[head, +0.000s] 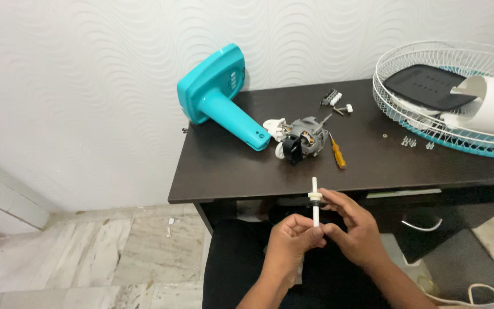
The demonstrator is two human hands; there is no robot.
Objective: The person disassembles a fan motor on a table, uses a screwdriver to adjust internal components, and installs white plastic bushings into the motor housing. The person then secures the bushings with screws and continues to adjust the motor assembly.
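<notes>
While bare floor [87, 257] lies open to the left, the left hand [293, 240] pinches the lower end of an upright white shaft [315, 201] with a collar, just near the desk edge [230, 195]; right hand [353, 226] grips it too.

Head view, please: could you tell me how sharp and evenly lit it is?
Head view: soft, even light; the small white plastic shaft in both hands is sharp; faint sheen on the dark wooden table; the white wire fan guard is cut by the right edge.
</notes>
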